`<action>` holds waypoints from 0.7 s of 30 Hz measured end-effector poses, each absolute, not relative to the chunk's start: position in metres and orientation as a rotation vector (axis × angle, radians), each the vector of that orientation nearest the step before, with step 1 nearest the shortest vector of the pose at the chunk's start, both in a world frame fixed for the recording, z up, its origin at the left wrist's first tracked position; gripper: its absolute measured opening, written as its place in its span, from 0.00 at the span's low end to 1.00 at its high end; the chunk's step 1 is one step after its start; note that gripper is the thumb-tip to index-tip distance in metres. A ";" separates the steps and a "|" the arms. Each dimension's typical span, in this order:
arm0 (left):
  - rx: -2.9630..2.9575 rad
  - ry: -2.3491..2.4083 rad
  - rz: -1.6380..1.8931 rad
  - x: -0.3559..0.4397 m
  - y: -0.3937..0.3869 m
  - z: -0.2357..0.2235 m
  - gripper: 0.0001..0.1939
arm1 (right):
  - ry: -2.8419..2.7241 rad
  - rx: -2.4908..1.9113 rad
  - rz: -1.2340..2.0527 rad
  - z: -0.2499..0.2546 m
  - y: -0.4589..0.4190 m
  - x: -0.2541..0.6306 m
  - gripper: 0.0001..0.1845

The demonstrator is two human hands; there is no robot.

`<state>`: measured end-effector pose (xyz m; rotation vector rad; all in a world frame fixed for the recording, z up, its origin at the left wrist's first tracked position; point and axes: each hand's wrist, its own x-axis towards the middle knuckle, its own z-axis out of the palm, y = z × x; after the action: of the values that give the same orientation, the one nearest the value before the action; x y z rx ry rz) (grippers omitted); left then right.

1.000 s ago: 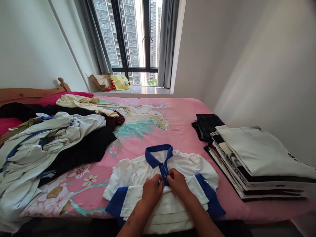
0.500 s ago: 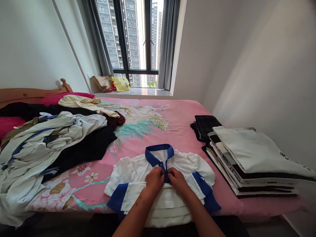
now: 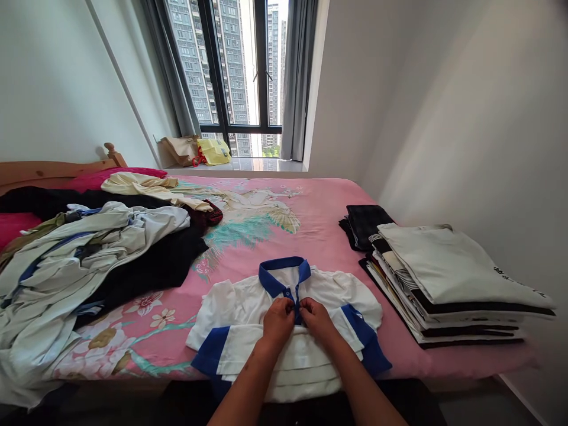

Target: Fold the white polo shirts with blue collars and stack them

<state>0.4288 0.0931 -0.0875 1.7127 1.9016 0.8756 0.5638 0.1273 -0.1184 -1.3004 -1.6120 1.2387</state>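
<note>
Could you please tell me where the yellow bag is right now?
In the head view, the yellow bag sits on the windowsill beyond the bed, left of centre, just right of the brown paper bag.

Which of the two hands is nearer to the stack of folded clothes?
Right. The right hand is on the polo shirt, on the side toward the stack of folded clothes; the left hand is beside it, on the far side from the stack.
</note>
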 end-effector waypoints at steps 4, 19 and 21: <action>1.778 1.925 0.910 0.433 0.091 -0.090 0.08 | -1.599 -1.301 1.241 -0.119 0.128 0.565 0.09; 1.510 1.721 1.040 0.421 0.090 -0.089 0.04 | -1.596 -1.304 1.235 -0.119 0.125 0.562 0.09; 1.515 1.722 1.046 0.422 0.091 -0.091 0.04 | -1.597 -1.299 1.253 -0.119 0.125 0.562 0.10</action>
<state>0.4216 0.0912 -0.0906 1.5150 1.7223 1.0456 0.5615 0.1248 -0.1193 -1.2991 -1.5974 1.2533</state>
